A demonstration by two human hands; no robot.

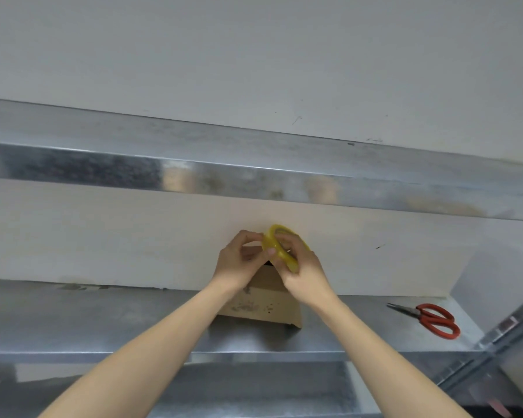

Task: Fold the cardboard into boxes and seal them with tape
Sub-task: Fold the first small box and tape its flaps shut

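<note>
Both hands are up in front of the wall, just above the cardboard box. The box sits on the metal shelf with its top hidden behind the wrists, so I cannot tell whether the flaps are down. The right hand has a closed grip on the yellow roll of tape, fingers curled round the ring. The left hand pinches at the roll's near edge with thumb and fingertips, which looks to me like hunting for the loose end. That is where I'd expect trouble: see-through tape hides its end, and a nail picking at it can split off a thin sliver instead of the full width. The freed strip can also curl back and stick to itself or to the fingers. Nobody is holding the box, so a hard tug once the tape is stuck down could drag or tip it on the slick metal. The red scissors lie well off to the right, so cutting means letting go with one hand.
</note>
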